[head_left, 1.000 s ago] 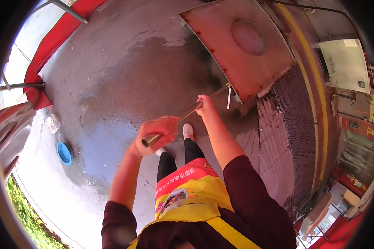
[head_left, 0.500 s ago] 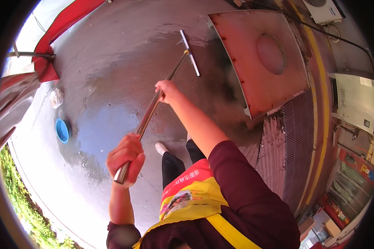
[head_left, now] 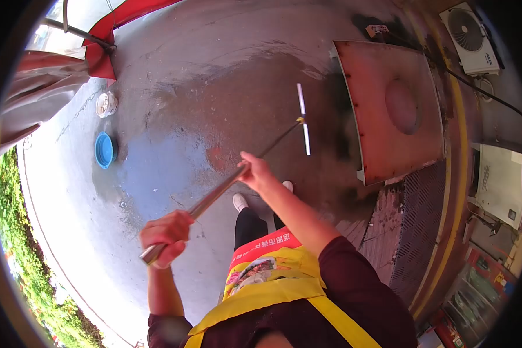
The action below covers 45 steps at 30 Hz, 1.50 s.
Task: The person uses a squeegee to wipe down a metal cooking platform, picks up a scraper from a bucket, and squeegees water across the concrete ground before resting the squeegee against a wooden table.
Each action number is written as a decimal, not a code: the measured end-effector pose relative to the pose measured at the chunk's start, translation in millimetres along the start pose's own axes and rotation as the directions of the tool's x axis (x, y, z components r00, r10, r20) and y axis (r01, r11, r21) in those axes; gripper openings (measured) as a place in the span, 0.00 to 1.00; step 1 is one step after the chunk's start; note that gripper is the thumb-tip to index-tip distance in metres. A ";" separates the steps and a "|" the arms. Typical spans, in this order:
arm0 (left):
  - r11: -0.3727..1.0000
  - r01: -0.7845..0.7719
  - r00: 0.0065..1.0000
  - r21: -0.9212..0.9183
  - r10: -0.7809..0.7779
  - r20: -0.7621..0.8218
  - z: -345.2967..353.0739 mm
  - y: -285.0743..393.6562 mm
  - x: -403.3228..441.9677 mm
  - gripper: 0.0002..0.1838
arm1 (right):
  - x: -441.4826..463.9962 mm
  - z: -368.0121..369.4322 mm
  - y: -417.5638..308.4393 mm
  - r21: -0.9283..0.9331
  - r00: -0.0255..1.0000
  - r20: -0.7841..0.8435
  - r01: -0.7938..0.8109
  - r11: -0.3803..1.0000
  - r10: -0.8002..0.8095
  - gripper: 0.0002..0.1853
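My left hand (head_left: 167,236) is wrapped round the near end of a long metal pole (head_left: 214,194), at the lower left of the view. Farther up the shaft, my right hand (head_left: 255,172) grips the same pole. At its far end a thin white squeegee blade (head_left: 302,119) with a yellow joint lies over the dark wet floor (head_left: 232,104), a short way left of a rusty red metal panel (head_left: 388,110).
A blue basin (head_left: 104,150) and a white tub (head_left: 106,104) are on the floor at left, below red fabric (head_left: 101,58). Right of the panel are yellow lines, a dark cable, an air-conditioner unit (head_left: 468,40) and a pale metal cabinet (head_left: 499,184).
The squeegee first swung left away from the panel's edge, then came back right and nearer my feet. My left hand has moved lower left. Both hands kept hold of the pole, and the view shifted.
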<state>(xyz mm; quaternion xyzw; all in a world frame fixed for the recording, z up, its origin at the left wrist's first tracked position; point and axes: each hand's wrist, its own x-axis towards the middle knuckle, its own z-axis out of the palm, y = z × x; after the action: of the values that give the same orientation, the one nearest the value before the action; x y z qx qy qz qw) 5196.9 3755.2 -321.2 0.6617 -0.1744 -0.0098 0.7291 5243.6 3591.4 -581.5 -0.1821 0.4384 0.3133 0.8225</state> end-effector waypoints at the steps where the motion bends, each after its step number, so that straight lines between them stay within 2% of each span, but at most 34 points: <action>1: 0.997 0.014 0.997 -0.081 -0.007 0.080 13.8 -25.6 -3.0 0.11 | 1.4 -38.4 -20.2 0.009 0.998 -0.044 0.051 0.999 -0.051 0.09; 2: 0.987 0.040 0.987 -0.158 -0.014 0.159 27.6 -51.4 -6.0 0.10 | -6.2 -71.0 -40.8 -0.060 0.977 -0.169 0.120 0.991 -0.128 0.09; 3: 0.989 0.045 0.965 -0.140 -0.007 0.262 46.4 -71.7 -6.6 0.08 | -19.5 -92.7 -57.9 -0.080 0.936 -0.288 0.189 0.979 -0.204 0.09; 5: 0.979 0.064 0.939 -0.194 0.007 0.345 72.9 -103.3 -17.3 0.08 | -16.3 -135.7 -73.9 -0.039 0.845 -0.510 0.162 0.986 -0.159 0.10; 7: 0.989 0.035 0.938 -0.146 0.018 0.347 54.2 -104.0 -29.6 0.08 | 6.7 -160.7 -63.5 -0.077 0.862 -0.477 0.152 0.985 -0.170 0.10; 8: 0.992 0.038 0.936 -0.119 0.006 0.351 39.8 -97.3 -41.7 0.08 | -22.1 -101.2 -38.7 -0.154 0.853 -0.483 0.142 0.978 -0.200 0.10; 9: 0.991 0.084 0.948 -0.103 -0.048 0.314 14.1 -87.7 -55.0 0.08 | 2.2 -95.0 -15.9 -0.198 0.878 -0.455 0.061 0.978 -0.147 0.07; 11: 0.996 0.089 0.972 -0.018 -0.083 0.222 -49.3 -55.5 -82.7 0.09 | 29.9 -52.6 47.2 -0.204 0.914 -0.404 -0.044 0.978 -0.043 0.08; 13: 0.994 0.087 0.987 0.064 -0.094 0.131 -95.8 -7.5 -105.4 0.10 | 31.8 5.6 116.4 -0.222 0.965 -0.260 -0.028 0.975 -0.032 0.07; 14: 0.990 0.097 0.991 0.105 -0.106 0.083 -109.7 16.9 -117.0 0.10 | 45.5 19.6 150.5 -0.220 0.980 -0.197 -0.084 0.972 0.040 0.07; 15: 0.983 0.110 0.993 0.146 -0.116 0.032 -119.7 39.8 -129.3 0.10 | 35.4 49.4 180.1 -0.223 0.977 -0.208 -0.105 0.969 0.058 0.06; 17: 0.960 0.128 0.991 0.248 -0.119 -0.053 -129.3 74.8 -153.7 0.11 | 32.4 80.6 230.7 -0.305 0.982 -0.125 -0.174 0.936 0.142 0.06; 20: 0.931 0.064 0.998 0.360 -0.060 -0.022 -137.6 102.9 -179.8 0.12 | 34.0 107.4 287.0 -0.374 0.961 -0.043 -0.270 0.887 0.275 0.08; 22: 0.935 0.017 1.000 0.354 -0.014 -0.010 -148.4 120.4 -189.6 0.12 | 13.1 119.4 313.3 -0.343 0.966 0.024 -0.233 0.910 0.256 0.12; 25: 0.965 -0.050 0.995 0.259 0.071 -0.073 -164.0 143.2 -196.4 0.15 | -44.4 115.6 308.4 -0.266 0.928 0.214 -0.246 0.932 0.306 0.19; 27: 0.986 -0.026 0.998 0.165 0.036 -0.056 -157.5 145.5 -189.9 0.16 | -76.5 93.2 290.0 -0.208 0.947 0.166 -0.239 0.949 0.274 0.22; 30: 0.999 0.001 0.999 -0.051 0.001 0.038 -112.6 121.1 -174.9 0.14 | -109.5 23.6 258.5 -0.015 0.972 0.103 -0.211 0.977 0.211 0.20; 32: 0.992 0.037 0.985 -0.123 -0.016 0.173 -65.6 102.7 -164.8 0.15 | -128.4 -35.4 238.5 0.170 0.990 0.042 -0.140 0.975 0.135 0.20; 35: 0.953 0.128 0.924 -0.275 -0.013 0.383 17.1 71.6 -162.3 0.15 | -158.9 -140.8 211.4 0.357 0.999 -0.004 0.050 0.933 -0.052 0.17; 37: 0.935 0.214 0.846 -0.283 -0.033 0.532 78.3 55.6 -166.8 0.14 | -194.5 -196.3 190.4 0.473 0.986 -0.098 0.168 0.865 -0.138 0.16; 40: 0.897 0.335 0.749 -0.289 -0.068 0.659 168.7 19.3 -194.6 0.13 | -219.9 -289.9 178.2 0.601 0.920 -0.297 0.389 0.698 -0.257 0.14; 43: 0.916 0.361 0.684 -0.173 -0.134 0.717 247.6 2.2 -234.3 0.10 | -243.5 -362.1 165.6 0.727 0.886 -0.444 0.443 0.524 -0.134 0.12; 45: 0.922 0.357 0.628 -0.148 -0.120 0.769 279.0 12.3 -243.9 0.09 | -261.4 -390.7 159.4 0.692 0.895 -0.403 0.435 0.576 -0.190 0.10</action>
<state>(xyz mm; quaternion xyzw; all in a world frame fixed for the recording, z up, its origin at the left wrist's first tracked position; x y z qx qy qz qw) 4890.6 3548.2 -350.4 0.5031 -0.3641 -0.4029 0.6723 4789.2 3391.7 -581.7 0.0664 0.6028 -0.0846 0.7906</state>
